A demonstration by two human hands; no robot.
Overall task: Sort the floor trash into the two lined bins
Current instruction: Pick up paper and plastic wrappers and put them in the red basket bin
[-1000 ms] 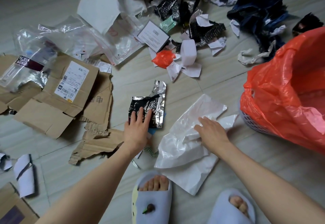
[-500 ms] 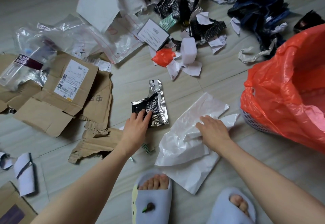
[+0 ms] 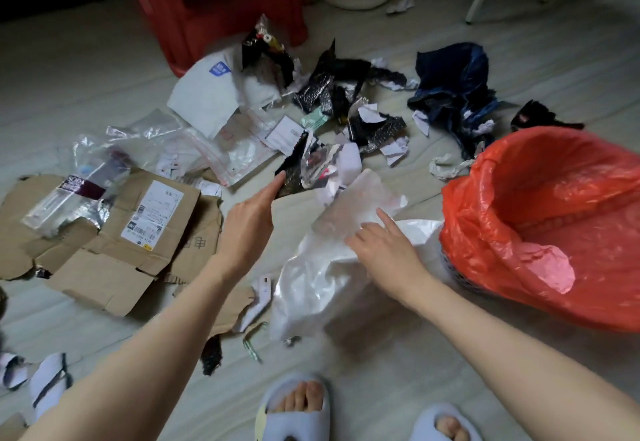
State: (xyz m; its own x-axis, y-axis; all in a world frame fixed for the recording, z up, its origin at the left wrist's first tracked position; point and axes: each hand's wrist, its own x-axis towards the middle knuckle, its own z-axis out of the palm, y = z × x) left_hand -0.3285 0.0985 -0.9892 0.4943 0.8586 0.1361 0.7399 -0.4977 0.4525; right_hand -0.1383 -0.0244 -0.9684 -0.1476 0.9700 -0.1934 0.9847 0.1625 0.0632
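You lifted both pieces off the floor point(image 3: 346, 364), left hand point(image 3: 247, 229) pinching the foil wrapper point(image 3: 294, 170), right hand point(image 3: 384, 250) gripping the white bag point(image 3: 318, 284) beside the nearly empty red bin point(image 3: 485, 232); most trash point(image 3: 346, 101) remained unsorted.

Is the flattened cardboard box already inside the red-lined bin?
No, the flattened cardboard box lies on the floor at the left, far from the red-lined bin at the right.

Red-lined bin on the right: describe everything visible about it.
The bin is a pale, perforated plastic basket, showing only at its lower left side. A thin, crinkled red bag lines it and drapes over the rim. It stands upright and open on the floor, with a white plastic bag against its left side. Neither hand touches it.
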